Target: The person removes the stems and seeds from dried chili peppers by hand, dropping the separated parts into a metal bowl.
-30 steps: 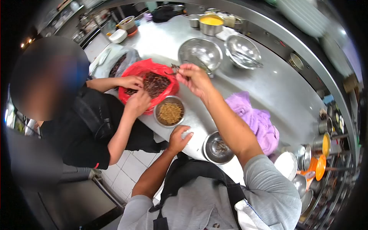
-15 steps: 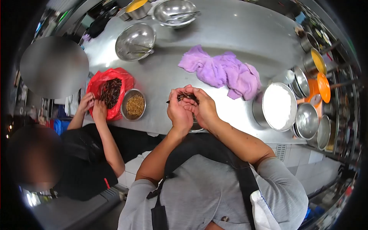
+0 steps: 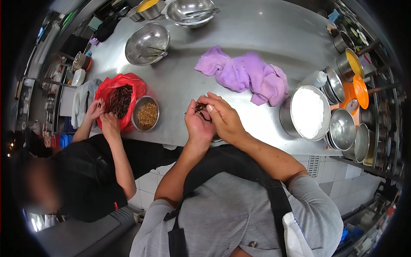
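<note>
In front of my body, both hands meet over the steel table. My left hand (image 3: 199, 127) is cupped, palm up, around a few dark dried chilies (image 3: 201, 112). My right hand (image 3: 224, 118) closes over them from the other side, its thumb and fingers pressed against the chilies and the left palm. Partly hidden beneath my hands is the rim of a metal bowl (image 3: 217, 138); its contents cannot be seen. Left of my hands, a red plastic bag (image 3: 138, 88) holds a heap of dark red dried chilies (image 3: 121, 101).
A co-worker's hands (image 3: 109, 124) work at the bag. Beside it stands a bowl of yellowish bits (image 3: 147, 114). A purple cloth (image 3: 248, 76) lies ahead. At right are a pot of white contents (image 3: 309, 113) and stacked metal bowls (image 3: 342, 128). A colander (image 3: 143, 38) sits farther back.
My cupped hands have opened slightly at the top, with the right fingers shifting across the left palm. The co-worker's left-side hand has lifted a little off the bag's edge.
</note>
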A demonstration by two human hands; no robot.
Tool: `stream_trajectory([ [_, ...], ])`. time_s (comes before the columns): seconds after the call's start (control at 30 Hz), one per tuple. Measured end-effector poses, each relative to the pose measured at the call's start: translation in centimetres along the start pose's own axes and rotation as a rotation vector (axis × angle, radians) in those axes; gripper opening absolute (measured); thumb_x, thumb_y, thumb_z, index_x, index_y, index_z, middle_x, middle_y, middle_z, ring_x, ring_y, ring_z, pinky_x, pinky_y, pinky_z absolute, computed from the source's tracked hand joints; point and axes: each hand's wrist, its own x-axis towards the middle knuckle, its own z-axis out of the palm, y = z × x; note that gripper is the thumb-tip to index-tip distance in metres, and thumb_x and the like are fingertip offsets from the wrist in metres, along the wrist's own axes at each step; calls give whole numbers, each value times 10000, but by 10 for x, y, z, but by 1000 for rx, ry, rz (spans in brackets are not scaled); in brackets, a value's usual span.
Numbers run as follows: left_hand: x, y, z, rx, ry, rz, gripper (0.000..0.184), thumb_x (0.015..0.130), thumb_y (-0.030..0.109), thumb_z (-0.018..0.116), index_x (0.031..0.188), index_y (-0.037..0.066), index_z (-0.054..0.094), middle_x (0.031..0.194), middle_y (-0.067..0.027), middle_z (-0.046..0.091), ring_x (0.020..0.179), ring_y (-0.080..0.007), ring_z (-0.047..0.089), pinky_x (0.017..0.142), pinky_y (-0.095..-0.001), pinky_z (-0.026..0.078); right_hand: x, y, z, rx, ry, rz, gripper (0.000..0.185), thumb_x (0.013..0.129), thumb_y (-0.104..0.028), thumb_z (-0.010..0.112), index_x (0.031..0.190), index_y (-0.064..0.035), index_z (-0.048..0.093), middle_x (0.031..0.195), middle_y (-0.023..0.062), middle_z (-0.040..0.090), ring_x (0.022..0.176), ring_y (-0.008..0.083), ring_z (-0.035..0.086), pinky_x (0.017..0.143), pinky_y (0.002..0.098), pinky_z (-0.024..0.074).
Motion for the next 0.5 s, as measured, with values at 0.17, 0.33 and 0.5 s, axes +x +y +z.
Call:
stream_trajectory([
  [0.17,-11,7,-10,-73,186,-65,263,955,287,457,848,64,544,914,-114,625,931,-270,612,875,-436,500,14,-10,-21,612,-7,413,316,998,-191,426,1215,5,546,1161,124,622,1107,187,560,987,321,395],
  [0.33,-28,17,-15,94,109,-132,186,968,276,486,912,102,521,712,-28,520,695,-175,562,600,-291,495,19,5,-33,482,-68,510,333,997,-226,439,1232,-11,539,1088,106,655,1015,134,584,906,279,417],
  [0.5,-43,15,9,389,70,-117,176,974,279,477,1002,105,485,713,-14,508,678,-153,549,535,-265,438,5,18,-15,598,44,442,319,995,-198,441,1232,-3,529,1043,94,654,949,113,583,800,244,456],
])
